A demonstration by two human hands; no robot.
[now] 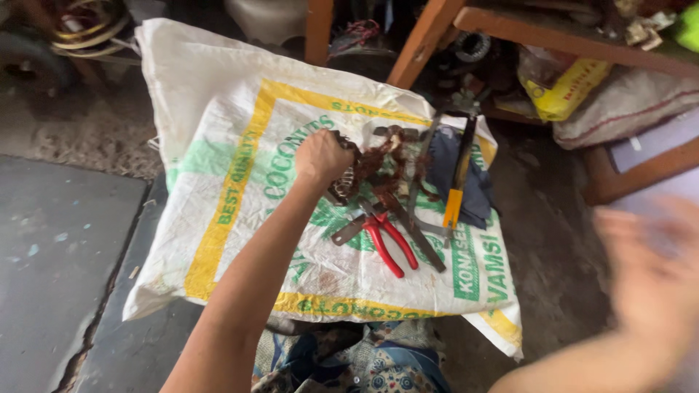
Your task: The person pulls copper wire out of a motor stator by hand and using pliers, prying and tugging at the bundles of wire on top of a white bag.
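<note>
1. The coil (378, 164), a tangle of reddish-brown copper wire, sits roughly mid-sack, with a round metal part at its left end, mostly hidden under the fist.
2. It all lies on a white woven sack (218, 94) with yellow and green print, spread flat on the floor (58, 240). Floor is dark grey, dusty and cracked on the left.
3. Room is pretty cluttered: orange-brown wooden legs (426, 36) at the top, a yellow bag (564, 91) and a pale sack at upper right, rings of wire in the top left corner.
4. Left hand (320, 156) is clenched into a fist right on the left end of the coil, gripping it. Arm comes up from the bottom edge.
5. Right hand (652, 280) is at the right edge, off the sack and well apart from the coil. Way too blurred, so I can't tell if it's open or holding anything.
6. Just below the coil: red-handled pliers (389, 244), touching a long grey metal tool. To the right, a hacksaw (459, 178) with a yellow grip lies over a dark blue cloth (477, 193).
</note>
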